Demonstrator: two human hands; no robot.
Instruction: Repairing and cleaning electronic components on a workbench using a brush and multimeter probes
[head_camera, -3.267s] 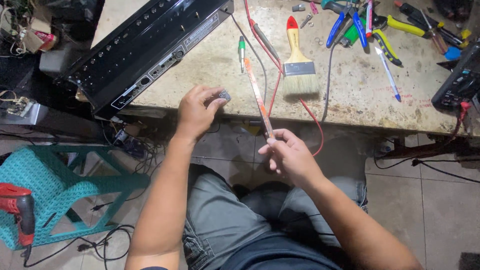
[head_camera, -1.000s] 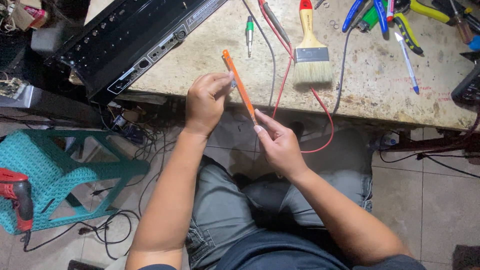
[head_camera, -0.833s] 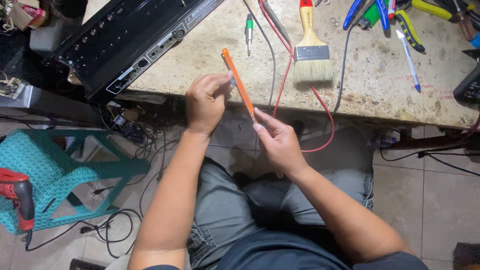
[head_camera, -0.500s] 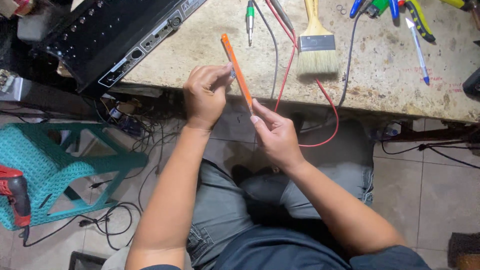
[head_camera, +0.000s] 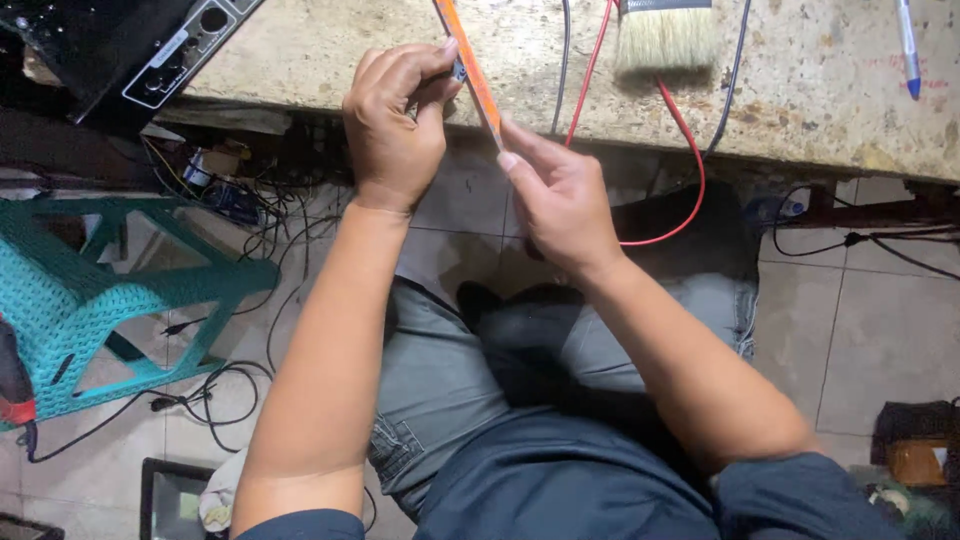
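- Along the top of the view runs a pale stone workbench, its edge just above the person's lap.
- Left of the legs, on the tiled floor, stands a teal plastic stool among loose black cables.
- At the bench's top left corner lies a black electronic unit.
- A paintbrush rests bristles-down on the bench, with a red wire looping below it.
- The left hand pinches a thin orange tool near its middle, fingers closed on it.
- The right hand grips the tool's lower end between thumb and fingertips, holding it tilted over the bench edge.
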